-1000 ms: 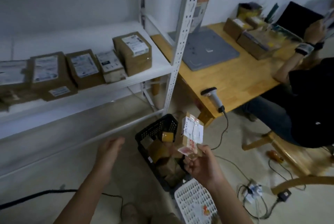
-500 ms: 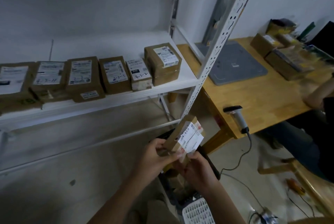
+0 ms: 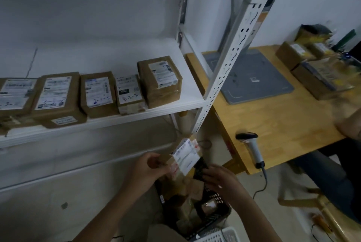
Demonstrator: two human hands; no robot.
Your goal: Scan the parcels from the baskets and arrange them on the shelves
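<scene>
A small brown parcel [image 3: 183, 153] with a white label is held up in front of the lower shelf, above the black basket [image 3: 214, 214]. My left hand [image 3: 146, 167] grips its left end. My right hand [image 3: 220, 181] sits just right of and below the parcel, a little apart from it, with its fingers relaxed and holding nothing. More brown parcels lie in the black basket. A handheld scanner [image 3: 252, 148] lies at the wooden table's [image 3: 273, 124] front edge, its cable hanging down. Several labelled parcels [image 3: 97, 93] stand in a row on the white shelf [image 3: 117, 119].
The shelf's perforated white post [image 3: 224, 69] rises between shelf and table. A grey pad [image 3: 252, 77] and more boxes [image 3: 312, 77] are on the table. Another person's arm [image 3: 349, 124] and legs are at the right by a wooden stool [image 3: 322, 208]. A white basket [image 3: 218, 236] is at the bottom.
My left hand came up and took hold of the parcel that my right hand had lifted from the basket. My right hand has now let go of it. The view has tilted up towards the shelf.
</scene>
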